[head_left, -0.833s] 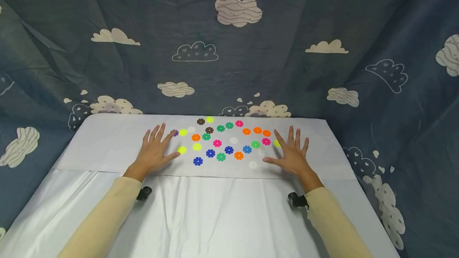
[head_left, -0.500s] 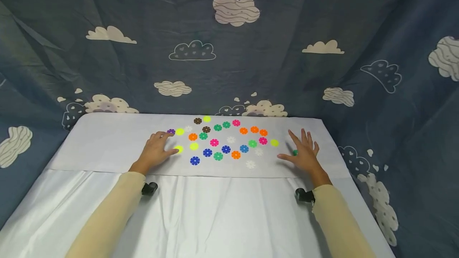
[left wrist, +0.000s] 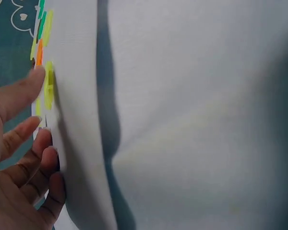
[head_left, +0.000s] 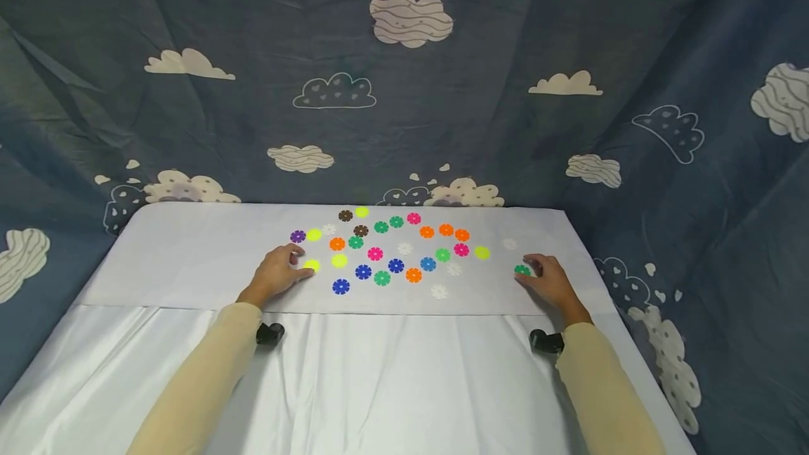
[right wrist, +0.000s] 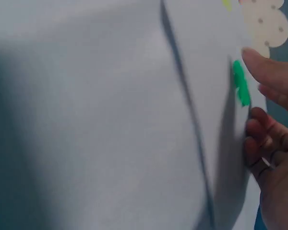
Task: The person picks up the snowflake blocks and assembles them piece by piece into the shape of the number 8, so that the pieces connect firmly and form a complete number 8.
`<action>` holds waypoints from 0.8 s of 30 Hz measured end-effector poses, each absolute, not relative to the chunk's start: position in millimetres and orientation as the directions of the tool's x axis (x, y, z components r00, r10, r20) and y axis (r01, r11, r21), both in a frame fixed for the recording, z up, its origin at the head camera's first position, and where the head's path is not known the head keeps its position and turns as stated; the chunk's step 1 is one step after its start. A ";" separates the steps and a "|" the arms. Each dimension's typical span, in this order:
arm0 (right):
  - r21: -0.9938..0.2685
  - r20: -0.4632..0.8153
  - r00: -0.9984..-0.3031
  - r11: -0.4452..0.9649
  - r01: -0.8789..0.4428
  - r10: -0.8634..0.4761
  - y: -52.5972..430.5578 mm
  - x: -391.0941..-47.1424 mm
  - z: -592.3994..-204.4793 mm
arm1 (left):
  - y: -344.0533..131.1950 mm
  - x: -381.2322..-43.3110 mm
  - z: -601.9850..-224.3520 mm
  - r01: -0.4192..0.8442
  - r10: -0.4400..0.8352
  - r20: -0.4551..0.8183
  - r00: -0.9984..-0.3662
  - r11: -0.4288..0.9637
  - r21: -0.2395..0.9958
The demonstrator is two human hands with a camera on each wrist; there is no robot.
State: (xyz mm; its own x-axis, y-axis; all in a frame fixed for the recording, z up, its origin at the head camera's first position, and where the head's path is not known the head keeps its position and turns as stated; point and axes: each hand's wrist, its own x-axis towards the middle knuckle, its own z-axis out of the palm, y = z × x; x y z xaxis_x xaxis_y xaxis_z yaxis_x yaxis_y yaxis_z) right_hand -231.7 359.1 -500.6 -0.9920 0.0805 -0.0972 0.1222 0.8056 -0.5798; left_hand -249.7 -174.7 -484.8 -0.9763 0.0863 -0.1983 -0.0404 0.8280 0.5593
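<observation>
At the left end of the scattered discs [head_left: 396,265], which lie flat on a white cloth [head_left: 189,251], the left hand [head_left: 275,272] has its thumb at the near edge of a yellow disc [head_left: 311,265], fingers bent and a gap showing between thumb and forefinger. Pressing with the thumb alone would probably skid so thin a piece rather than lift it. A purple disc [head_left: 298,236] lies just beyond the fingertips, and a careless reach could nudge it. Across the middle, the pieces lie near one another, so a sweeping hand might shove several together. Toward the right, a white disc [head_left: 509,244] nearly vanishes against the cloth and could be overlooked. Farther right, a green disc [head_left: 522,269] lies between the thumb and bent fingers of the right hand [head_left: 551,281]; whether they pinch it, I cannot tell. An off-centre grip could flip it away.
</observation>
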 end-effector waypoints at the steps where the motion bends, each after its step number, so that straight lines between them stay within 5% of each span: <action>1: -0.581 -0.097 -0.992 0.805 0.120 0.078 360.1 -231.0 -502.2 | -174.7 -249.8 -485.2 -0.053 0.076 -0.206 -0.976 0.828 0.558; 24: -0.613 -0.132 -0.980 0.765 0.200 0.150 358.4 -234.6 -505.0 | -161.7 -256.0 -494.8 -0.082 0.038 -0.158 -0.987 0.720 0.689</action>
